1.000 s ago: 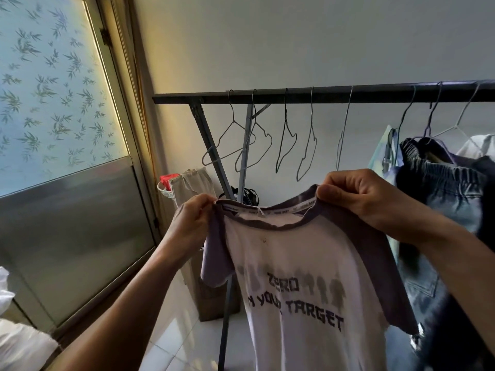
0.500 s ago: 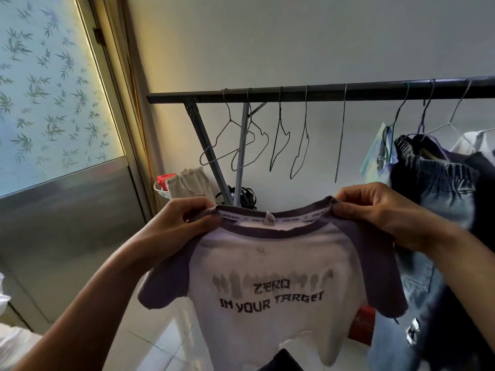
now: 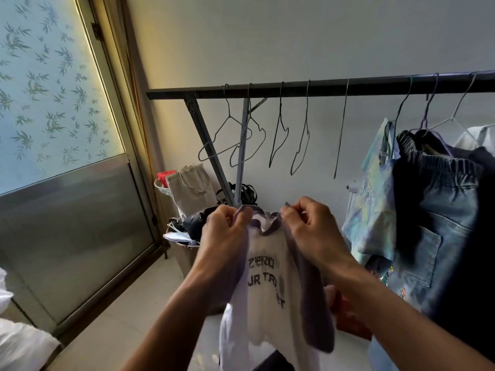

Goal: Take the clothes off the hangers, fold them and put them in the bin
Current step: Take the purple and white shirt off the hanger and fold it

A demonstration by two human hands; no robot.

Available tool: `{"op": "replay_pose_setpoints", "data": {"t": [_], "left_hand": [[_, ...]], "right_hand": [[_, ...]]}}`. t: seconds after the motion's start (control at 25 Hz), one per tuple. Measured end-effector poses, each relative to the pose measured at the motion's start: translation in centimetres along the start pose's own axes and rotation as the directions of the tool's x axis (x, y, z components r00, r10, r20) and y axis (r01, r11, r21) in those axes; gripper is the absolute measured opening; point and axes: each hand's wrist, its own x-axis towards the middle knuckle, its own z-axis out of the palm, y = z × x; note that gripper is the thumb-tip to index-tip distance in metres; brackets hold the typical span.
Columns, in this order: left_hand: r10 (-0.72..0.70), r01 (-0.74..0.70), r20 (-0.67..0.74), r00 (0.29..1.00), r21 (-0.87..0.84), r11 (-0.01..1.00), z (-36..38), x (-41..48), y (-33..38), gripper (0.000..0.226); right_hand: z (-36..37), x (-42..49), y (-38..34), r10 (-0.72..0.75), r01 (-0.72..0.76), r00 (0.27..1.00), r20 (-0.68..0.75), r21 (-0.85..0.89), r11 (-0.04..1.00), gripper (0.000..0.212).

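- The T-shirt (image 3: 267,290), white with purple sleeves, hangs in the air in front of the person, below the rail (image 3: 321,88) and off any hanger.
- It is now gathered narrow, the sleeves drawn in along both sides, so that only parts of the dark print show. Half a second earlier it was spread wide and the whole print could be read.
- The left hand (image 3: 225,234) pinches the cloth at one side of the collar, fingers curled on it.
- The right hand (image 3: 310,226) pinches the other side in the same way. The two hands are now near each other, where earlier they were well apart.
- Behind them, bare wire hangers (image 3: 278,135) hang on the rail.
- Further right on the rail hang a pale tie-dye garment (image 3: 372,199) and jeans (image 3: 439,210).
- To the left, a canvas tote (image 3: 190,188) stands among clutter near the door (image 3: 67,210), whose glass has a leaf pattern.
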Motion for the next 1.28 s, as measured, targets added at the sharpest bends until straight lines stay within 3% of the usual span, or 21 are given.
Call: {"op": "replay_pose_setpoints", "data": {"t": [0.24,0.32,0.44,0.52,0.6,0.68,0.76,0.8,0.88,0.96,1.0,1.12,1.28], "left_hand": [[0.056,-0.044,0.049,0.997,-0.219,0.975,2.8,-0.5,-0.7,0.019],[0.081,-0.064,0.050,0.995,-0.288,0.956,3.0,-0.9,-0.8,0.028],[-0.006,0.098,0.193,0.981,-0.471,0.877,2.7,-1.9,0.2,0.060],[-0.028,0.168,0.265,0.964,-0.521,0.837,2.5,-2.3,0.6,0.066],[-0.048,0.194,0.274,0.961,-0.537,0.821,2.0,-2.5,0.9,0.065],[0.025,0.071,0.209,0.978,-0.442,0.894,1.2,-2.2,0.8,0.057],[0.274,-0.267,0.081,0.958,-0.085,0.960,-0.3,-0.5,0.2,0.042],[0.409,-0.416,0.087,0.909,0.087,0.905,-1.1,0.5,0.3,0.036],[0.509,-0.584,0.310,0.803,0.235,0.777,-2.1,2.7,1.1,0.048],[0.476,-0.630,0.493,0.728,0.209,0.748,-2.2,4.1,2.0,0.055],[0.459,-0.615,0.520,0.721,0.173,0.769,-2.0,4.5,2.2,0.057],[0.466,-0.598,0.489,0.737,0.154,0.786,-1.7,5.2,2.4,0.067],[0.505,-0.636,0.504,0.701,0.119,0.763,-2.3,5.7,3.9,0.068]], "right_hand": [[2.2,-0.4,-0.3,-0.079,0.079,0.997,-0.006,0.000,0.997,0.024],[2.2,-0.3,-0.2,-0.083,0.083,0.997,-0.003,0.004,0.997,0.024],[1.8,-0.4,-0.2,-0.088,0.087,0.995,0.048,0.015,0.996,0.031],[1.5,-0.7,-0.3,-0.076,0.071,0.990,0.122,0.046,0.996,0.042],[1.2,-0.7,-0.4,-0.087,0.074,0.983,0.162,0.087,0.993,0.032],[0.8,-0.3,-0.5,-0.098,0.072,0.982,0.160,0.163,0.984,0.011],[0.1,0.3,-0.5,-0.111,0.069,0.975,0.192,0.211,0.975,0.007],[-0.1,0.5,-0.5,-0.135,0.079,0.963,0.232,0.235,0.969,0.007],[-0.6,0.7,-1.0,-0.210,0.103,0.929,0.306,0.330,0.938,0.009],[-0.9,1.0,-1.3,-0.263,0.111,0.910,0.320,0.423,0.900,0.010],[-1.0,1.2,-1.4,-0.274,0.117,0.912,0.305,0.447,0.887,0.007],[-1.2,1.7,-0.9,-0.262,0.124,0.937,0.233,0.479,0.869,0.008],[-1.9,0.9,1.5,-0.239,0.097,0.920,0.312,0.409,0.907,0.029]]}}
